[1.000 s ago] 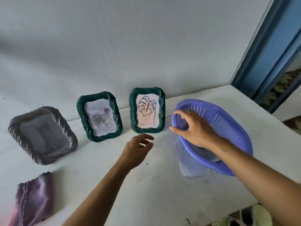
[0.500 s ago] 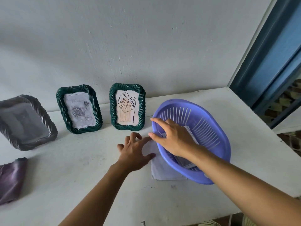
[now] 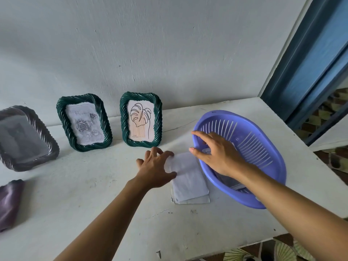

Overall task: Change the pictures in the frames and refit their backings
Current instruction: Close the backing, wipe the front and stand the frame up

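Two green twisted-rim frames stand against the wall, one with a grey rose picture (image 3: 84, 123), the other with a leaf line drawing (image 3: 141, 119). A grey frame (image 3: 22, 138) leans at the far left. A small stack of white papers (image 3: 190, 181) lies on the white table (image 3: 94, 213). My left hand (image 3: 156, 168) touches the stack's upper left corner with its fingers spread. My right hand (image 3: 216, 155) grips the near-left rim of the purple slotted basket (image 3: 263, 147), which is tilted beside the papers. Some cards lie inside the basket, partly hidden by my arm.
A folded purple cloth (image 3: 9, 200) lies at the table's left front. The wall runs along the back. A blue door frame (image 3: 310, 72) stands past the table's right edge, and patterned floor shows below the front-right corner.
My left hand reached right and came down on the white papers. My right hand kept its hold on the basket rim, and more of the paper stack now shows beside the basket.
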`<state>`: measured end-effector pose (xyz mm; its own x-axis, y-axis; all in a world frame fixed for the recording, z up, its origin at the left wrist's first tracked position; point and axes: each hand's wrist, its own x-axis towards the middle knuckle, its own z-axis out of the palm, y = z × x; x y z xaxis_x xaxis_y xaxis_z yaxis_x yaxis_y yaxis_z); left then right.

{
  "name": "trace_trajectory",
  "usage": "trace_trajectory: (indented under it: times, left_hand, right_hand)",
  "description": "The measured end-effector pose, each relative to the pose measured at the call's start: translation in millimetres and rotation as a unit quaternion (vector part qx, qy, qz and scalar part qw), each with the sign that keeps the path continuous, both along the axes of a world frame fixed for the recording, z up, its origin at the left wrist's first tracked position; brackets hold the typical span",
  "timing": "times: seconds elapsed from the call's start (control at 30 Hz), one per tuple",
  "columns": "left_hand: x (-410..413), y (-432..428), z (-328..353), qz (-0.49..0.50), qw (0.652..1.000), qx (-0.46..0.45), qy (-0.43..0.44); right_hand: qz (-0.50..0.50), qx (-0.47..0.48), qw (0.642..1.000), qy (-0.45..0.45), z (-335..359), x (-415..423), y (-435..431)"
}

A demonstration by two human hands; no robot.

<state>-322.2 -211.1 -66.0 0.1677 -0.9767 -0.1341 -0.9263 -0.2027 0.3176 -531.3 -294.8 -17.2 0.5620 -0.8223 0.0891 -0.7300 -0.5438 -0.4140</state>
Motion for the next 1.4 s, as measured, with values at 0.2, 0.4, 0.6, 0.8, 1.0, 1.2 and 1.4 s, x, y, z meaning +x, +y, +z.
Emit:
trace_trajectory:
  times: [0.2,0.4,0.6,0.8,1.0,1.2,1.4]
  left_hand:
    - [-2,-9,3,-0.022,1.0,0.009,0.02]
    - [-2,-22,13,-0.05,0.997,0.049,0.025]
    - [-11,-32,20,-0.046,0.993,0.104,0.004]
    - [-15,-14,15,0.005,0.999,0.049,0.013]
    - [-26,21,-2,0.084,0.986,-0.086,0.119]
    - [-30,21,-6,0.068,0.982,-0.094,0.146]
    - [-32,13,5,0.054,0.987,-0.058,0.142]
  right_hand:
    - [0.0,0.011,0.999,-0.034,-6,3,1]
    - [0.009,0.027,0.997,-0.074,-11,7,-1]
    - [0.012,0.019,0.995,-0.093,-10,8,2]
    - [0.005,0.015,0.995,-0.098,-11,8,2]
    - [-0.002,0.006,0.995,-0.099,-13,10,1]
    - [0.004,-0.008,0.997,-0.083,-14,8,0]
    - [-0.009,-0.013,0.997,-0.08,-15,1,-7]
